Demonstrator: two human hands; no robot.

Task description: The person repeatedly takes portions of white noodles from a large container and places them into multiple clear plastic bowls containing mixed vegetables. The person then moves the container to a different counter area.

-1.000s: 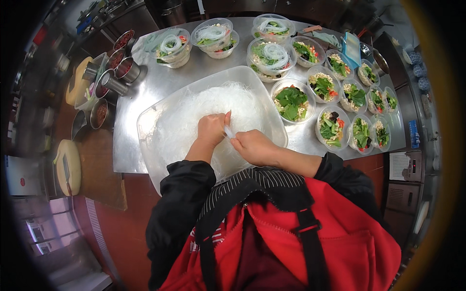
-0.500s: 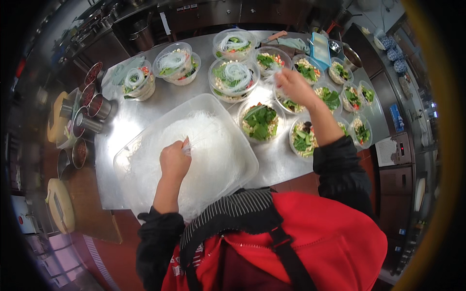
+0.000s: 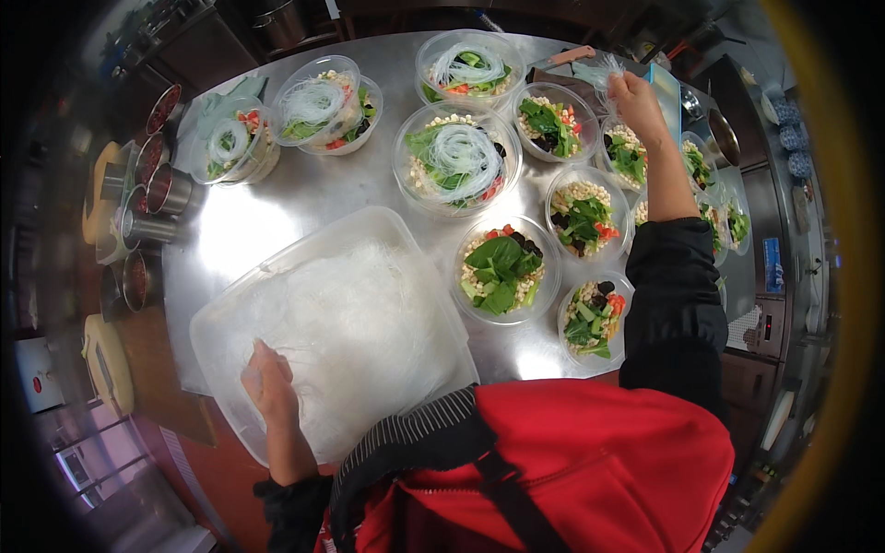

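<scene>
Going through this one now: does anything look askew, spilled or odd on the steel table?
Yes: at the far left, the upper bowl sits off-centre on the lower bowl, leaving its right side uncovered. The noodle tub overhangs the table's near edge. No clear spill shows.

I see a steel table (image 3: 304, 189) across the centre, white glare (image 3: 244, 226) on its top between nine and ten o'clock, reddish floor (image 3: 230, 479) between seven and eight, bright window panes (image 3: 97, 461) at eight, dark metal cabinets (image 3: 742, 387) toward four
</scene>
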